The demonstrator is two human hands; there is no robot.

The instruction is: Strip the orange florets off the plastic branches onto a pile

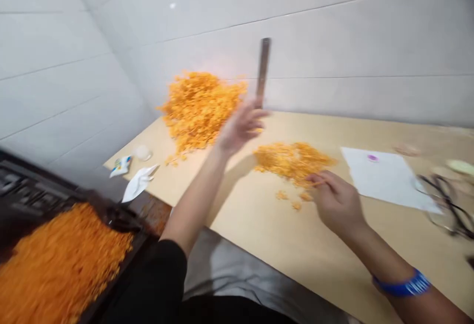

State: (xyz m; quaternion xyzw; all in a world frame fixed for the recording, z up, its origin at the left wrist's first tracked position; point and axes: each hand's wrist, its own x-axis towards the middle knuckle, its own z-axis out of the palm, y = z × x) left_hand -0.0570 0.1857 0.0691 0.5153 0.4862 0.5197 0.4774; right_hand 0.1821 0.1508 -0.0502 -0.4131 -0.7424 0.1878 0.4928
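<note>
My left hand (240, 129) is raised over the table, beside a big pile of orange artificial flowers (202, 109). Its fingers look loosely spread and are blurred. A dark upright bar (263, 69) rises just behind or at the fingertips; whether the hand touches it I cannot tell. Lower to the right, my right hand (338, 205) is closed in a pinch on the thin stem of an orange artificial flower spray (292, 160). The spray spreads leftward just over or on the table. A few loose orange blossoms (296, 206) lie below it.
A white sheet (388, 178) with a purple spot and black-framed glasses (450, 203) lie on the table (255, 250) at right. A crumpled tissue (138, 183), a small packet (121, 166) and a whitish round item (142, 153) sit at left. More orange material (66, 264) fills a dark container, lower left.
</note>
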